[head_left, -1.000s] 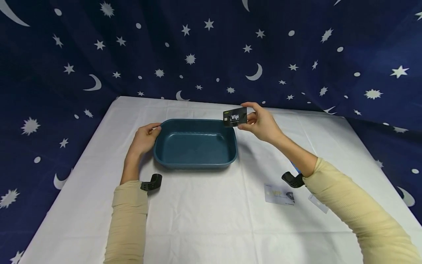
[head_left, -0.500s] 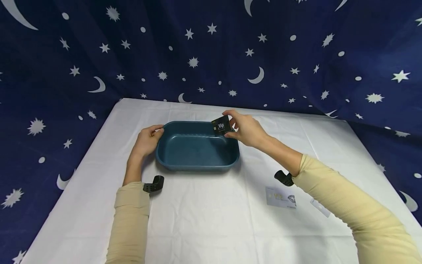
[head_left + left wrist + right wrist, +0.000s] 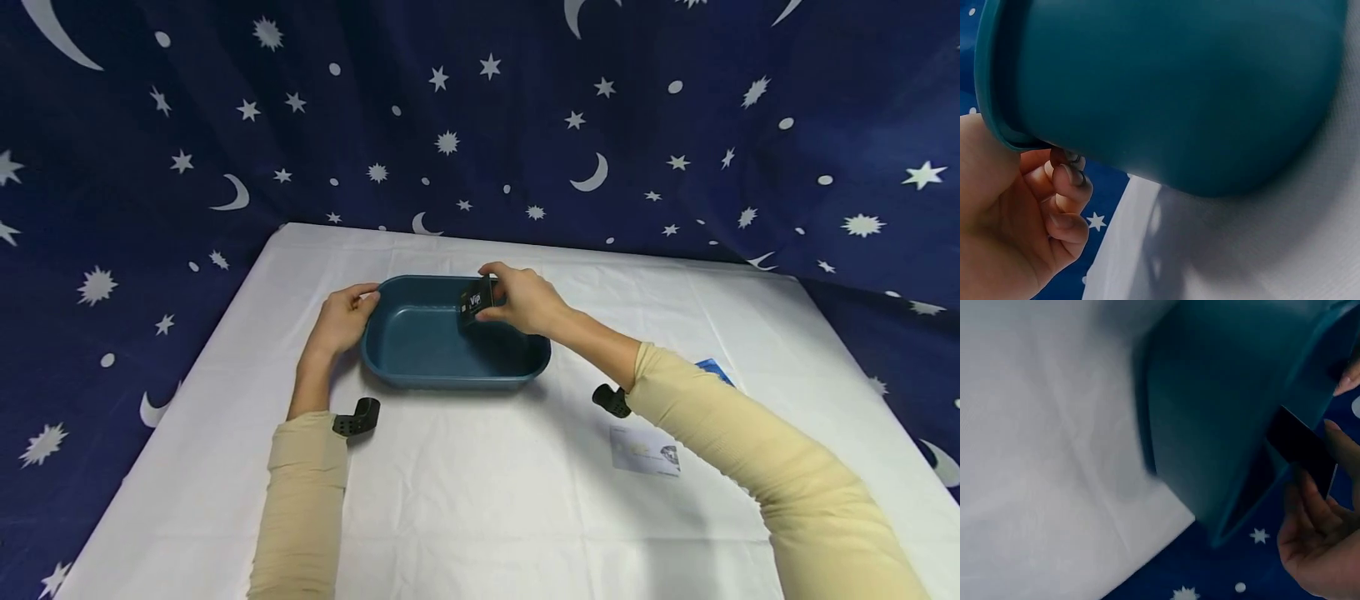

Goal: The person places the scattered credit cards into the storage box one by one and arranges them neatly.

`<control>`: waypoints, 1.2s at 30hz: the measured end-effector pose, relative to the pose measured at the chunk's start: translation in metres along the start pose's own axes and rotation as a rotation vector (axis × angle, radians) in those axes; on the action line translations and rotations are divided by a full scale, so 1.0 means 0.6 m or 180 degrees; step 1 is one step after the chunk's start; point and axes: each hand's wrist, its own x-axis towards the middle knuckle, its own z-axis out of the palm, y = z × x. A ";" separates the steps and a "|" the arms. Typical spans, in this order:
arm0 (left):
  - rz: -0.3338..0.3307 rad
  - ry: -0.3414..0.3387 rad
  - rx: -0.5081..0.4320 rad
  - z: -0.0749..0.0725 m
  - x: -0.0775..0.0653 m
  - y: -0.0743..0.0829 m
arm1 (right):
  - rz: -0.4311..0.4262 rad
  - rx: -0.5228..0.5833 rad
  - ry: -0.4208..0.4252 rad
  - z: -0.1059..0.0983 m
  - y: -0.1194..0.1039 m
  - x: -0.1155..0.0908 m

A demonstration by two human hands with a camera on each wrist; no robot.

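Note:
My right hand (image 3: 525,302) pinches a black card (image 3: 476,300) marked "Vip" by its edges, holding it tilted over the right half of a teal plastic basin (image 3: 420,383). In the right wrist view the dark back of the card (image 3: 1304,450) shows between thumb and fingers, at the basin's rim. With thumb and fingers my left hand (image 3: 341,321) grips the basin's left rim. From the left wrist, its fingers (image 3: 1071,181) are seen curled beneath the rim lip.
A pale silver card (image 3: 645,450) lies on the white tablecloth (image 3: 465,500) at the right. A blue card (image 3: 715,369) is partly hidden by the right sleeve. Behind the table hangs a dark blue curtain (image 3: 510,125) with stars and moons.
My right hand has carried the black card leftward and lower, from the basin's right rim to over its inside. The left hand keeps its grip on the rim.

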 end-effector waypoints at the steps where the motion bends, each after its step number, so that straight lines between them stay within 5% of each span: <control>1: -0.0010 0.0002 0.0000 0.000 0.000 -0.001 | 0.0018 0.0062 -0.0018 0.006 -0.002 0.004; 13: 0.0014 0.0018 0.0032 0.002 0.004 -0.004 | 0.0205 0.0798 -0.0238 0.065 -0.013 0.038; 36: 0.0039 0.0049 -0.0024 0.004 0.008 -0.007 | 0.0324 0.0440 -0.0484 0.115 -0.034 0.069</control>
